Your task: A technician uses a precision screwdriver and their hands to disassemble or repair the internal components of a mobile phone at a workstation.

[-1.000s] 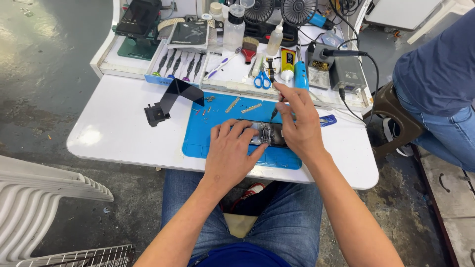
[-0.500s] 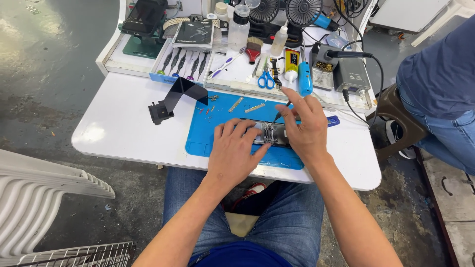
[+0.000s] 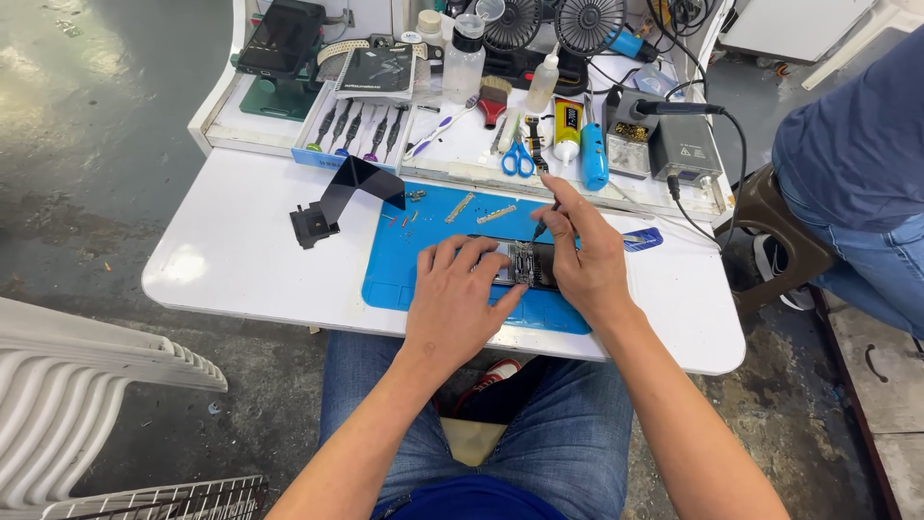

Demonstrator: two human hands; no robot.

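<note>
Shifted slightly since earlier: right hand, grip pinching thin tool over opened phone mid blue mat. Left hand, flat, steadying phone. Could slip, gouging circuitry or scattering loose screws left of phone.

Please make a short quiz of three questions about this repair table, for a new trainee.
1. True or false: the left hand rests on the opened phone on the blue mat.
2. What does the right hand hold? A) blue-handled scissors B) a thin dark tool C) a brush
3. Fill in: the black bent strip lies to the ___ of the mat, in the head view.

Key: 1 true; 2 B; 3 left.
</note>
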